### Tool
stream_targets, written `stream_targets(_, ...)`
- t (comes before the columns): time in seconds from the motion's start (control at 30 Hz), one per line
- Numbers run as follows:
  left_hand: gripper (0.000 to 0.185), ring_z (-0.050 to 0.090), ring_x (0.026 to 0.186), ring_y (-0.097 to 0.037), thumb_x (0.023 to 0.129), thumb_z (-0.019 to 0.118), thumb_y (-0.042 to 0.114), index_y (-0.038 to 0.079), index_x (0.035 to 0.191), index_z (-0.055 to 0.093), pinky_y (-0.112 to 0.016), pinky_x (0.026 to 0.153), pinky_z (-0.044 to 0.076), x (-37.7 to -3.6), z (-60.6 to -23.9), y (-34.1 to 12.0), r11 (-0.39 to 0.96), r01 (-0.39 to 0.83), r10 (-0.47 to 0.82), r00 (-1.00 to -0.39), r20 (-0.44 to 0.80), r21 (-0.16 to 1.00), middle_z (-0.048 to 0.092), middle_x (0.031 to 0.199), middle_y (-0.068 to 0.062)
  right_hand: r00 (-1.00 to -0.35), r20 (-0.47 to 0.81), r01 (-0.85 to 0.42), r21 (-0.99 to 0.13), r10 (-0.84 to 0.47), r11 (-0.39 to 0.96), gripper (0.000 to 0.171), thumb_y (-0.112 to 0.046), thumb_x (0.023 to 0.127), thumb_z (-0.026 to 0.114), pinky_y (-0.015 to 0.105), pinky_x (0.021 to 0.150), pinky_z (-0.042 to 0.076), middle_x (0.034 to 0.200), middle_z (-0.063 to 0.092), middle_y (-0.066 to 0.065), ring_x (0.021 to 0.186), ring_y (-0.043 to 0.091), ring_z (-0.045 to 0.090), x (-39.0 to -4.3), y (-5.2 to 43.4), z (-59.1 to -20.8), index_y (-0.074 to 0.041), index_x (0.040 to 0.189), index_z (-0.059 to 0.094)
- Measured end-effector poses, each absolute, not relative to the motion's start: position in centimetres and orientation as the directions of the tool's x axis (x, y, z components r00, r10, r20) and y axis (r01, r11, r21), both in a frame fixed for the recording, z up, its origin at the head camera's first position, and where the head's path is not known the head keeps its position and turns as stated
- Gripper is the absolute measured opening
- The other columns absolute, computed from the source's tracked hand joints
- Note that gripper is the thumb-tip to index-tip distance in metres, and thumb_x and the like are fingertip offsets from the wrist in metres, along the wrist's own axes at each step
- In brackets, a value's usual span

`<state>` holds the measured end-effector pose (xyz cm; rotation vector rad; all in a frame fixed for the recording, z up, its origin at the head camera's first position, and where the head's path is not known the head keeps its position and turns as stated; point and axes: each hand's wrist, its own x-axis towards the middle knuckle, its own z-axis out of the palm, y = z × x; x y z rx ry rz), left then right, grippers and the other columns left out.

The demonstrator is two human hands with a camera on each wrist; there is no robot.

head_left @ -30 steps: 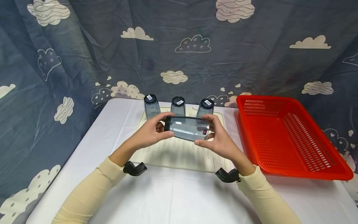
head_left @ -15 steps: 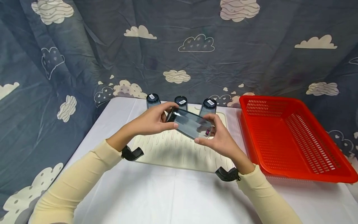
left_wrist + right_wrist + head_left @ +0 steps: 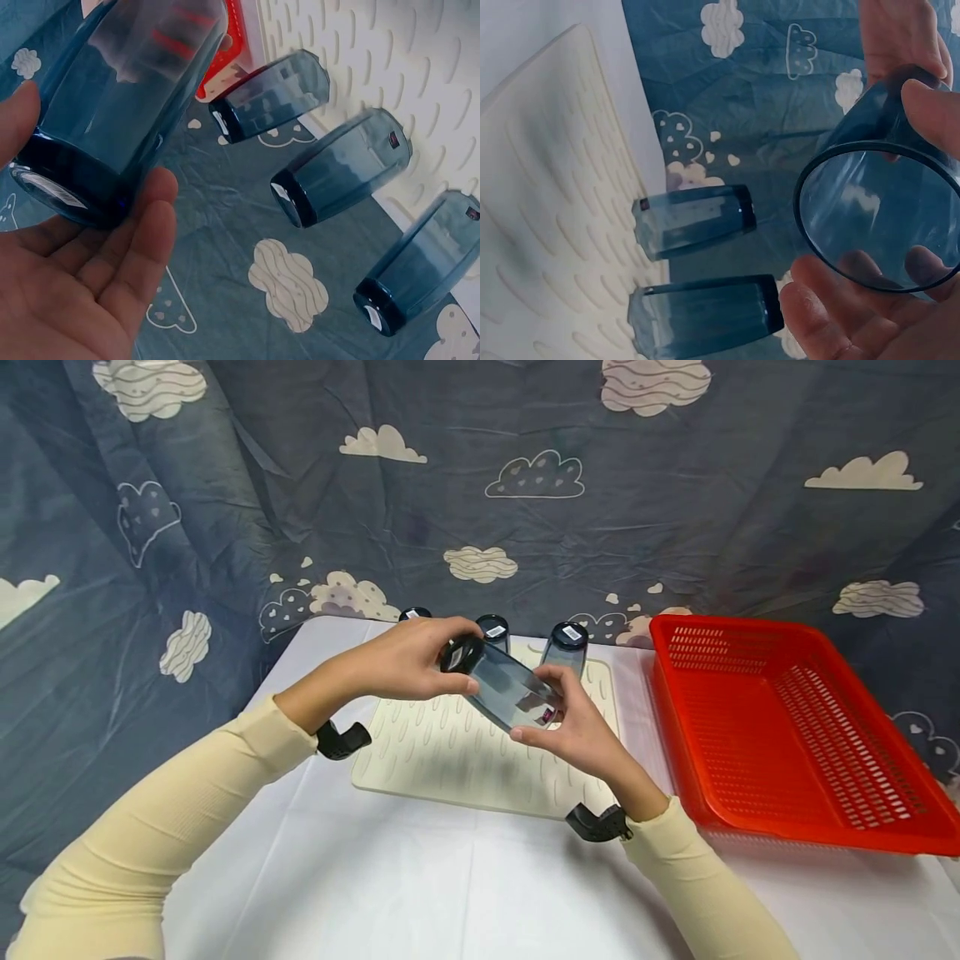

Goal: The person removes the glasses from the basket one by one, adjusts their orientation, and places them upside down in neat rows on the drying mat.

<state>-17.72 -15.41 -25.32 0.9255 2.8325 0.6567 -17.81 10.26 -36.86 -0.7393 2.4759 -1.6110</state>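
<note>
A smoky blue-grey drinking glass (image 3: 504, 687) is held tilted above the cream ridged mat (image 3: 442, 768), its dark thick base up to the left. My left hand (image 3: 405, 660) grips the base end between thumb and fingers. Round the rim end, near a small dark label, my right hand (image 3: 576, 727) holds it. In the right wrist view the open rim of the glass (image 3: 810, 240) faces the camera. Behind stand three similar glasses upside down on the mat: a left one (image 3: 415, 612) mostly hidden by my left hand, a middle one (image 3: 493, 627) and a right one (image 3: 566, 642).
A red perforated plastic basket (image 3: 742, 735) stands on the right of the white-covered table (image 3: 390, 877). A dark cloud-patterned cloth (image 3: 420, 518) hangs behind and along the left side.
My left hand has risen and moved slightly left with the base end, so the glass has gone from nearly level to tilted. The right hand keeps its hold near the rim.
</note>
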Motion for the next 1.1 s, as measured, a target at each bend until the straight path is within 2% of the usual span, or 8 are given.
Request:
stream_targets(0.17,0.057,0.054,0.070,-0.016,0.087,0.073,0.036,0.011,0.135,0.055,-0.030,0.064,0.045,-17.6,-25.1,-15.7,0.734,0.543,0.582,-0.813,0.035,0.407,0.065,0.096,-0.003,-0.858,0.149,-0.341,-0.880,-0.492,0.329,0.079,-0.013,0.082,0.080,0.036,0.090,0.049,0.139,0.048,0.016,0.114,0.032,0.061,-17.9,9.9,-37.0,-0.008,0.142,0.029)
stream_targets(0.4,0.058,0.061,0.095,-0.018,0.085,0.074,0.035,0.009,0.135,0.056,-0.037,0.084,0.050,-17.6,-25.1,-16.5,0.755,0.561,0.590,-0.807,0.023,0.339,0.067,0.118,-0.004,-0.827,0.110,-0.331,-0.888,-0.552,0.319,0.085,-0.013,0.086,0.076,0.052,0.101,0.049,0.148,0.043,0.019,0.127,0.038,0.056,-18.0,10.3,-37.1,-0.010,0.152,0.023)
stream_targets(0.67,0.055,0.062,0.100,-0.022,0.084,0.076,0.030,0.007,0.130,0.058,-0.041,0.087,0.051,-18.2,-26.1,-18.0,0.814,0.542,0.556,-0.831,-0.010,0.208,0.067,0.120,-0.006,-0.862,0.078,-0.310,-0.862,-0.502,0.400,0.079,-0.017,0.091,0.071,0.055,0.104,0.048,0.149,0.043,0.019,0.130,0.040,0.054,-18.4,11.6,-37.6,-0.009,0.153,0.023)
stream_targets(0.83,0.062,0.063,0.109,-0.026,0.086,0.075,0.032,0.009,0.139,0.054,-0.046,0.089,0.052,-19.0,-27.4,-19.1,0.865,0.486,0.497,-0.864,-0.084,0.121,0.064,0.129,-0.010,-0.870,0.072,-0.308,-0.853,-0.489,0.422,0.074,-0.017,0.092,0.069,0.056,0.104,0.048,0.148,0.043,0.020,0.129,0.040,0.054,-18.4,12.2,-37.8,-0.009,0.152,0.026)
stream_targets(1.1,0.068,0.061,0.120,-0.031,0.087,0.075,0.033,0.010,0.145,0.049,-0.050,0.093,0.053,-20.7,-29.3,-20.1,0.916,0.396,0.402,-0.902,-0.156,0.070,0.058,0.141,-0.013,-0.872,0.051,-0.313,-0.824,-0.487,0.473,0.065,-0.019,0.094,0.066,0.058,0.107,0.045,0.150,0.043,0.019,0.132,0.042,0.051,-18.6,13.1,-38.2,-0.006,0.149,0.034)
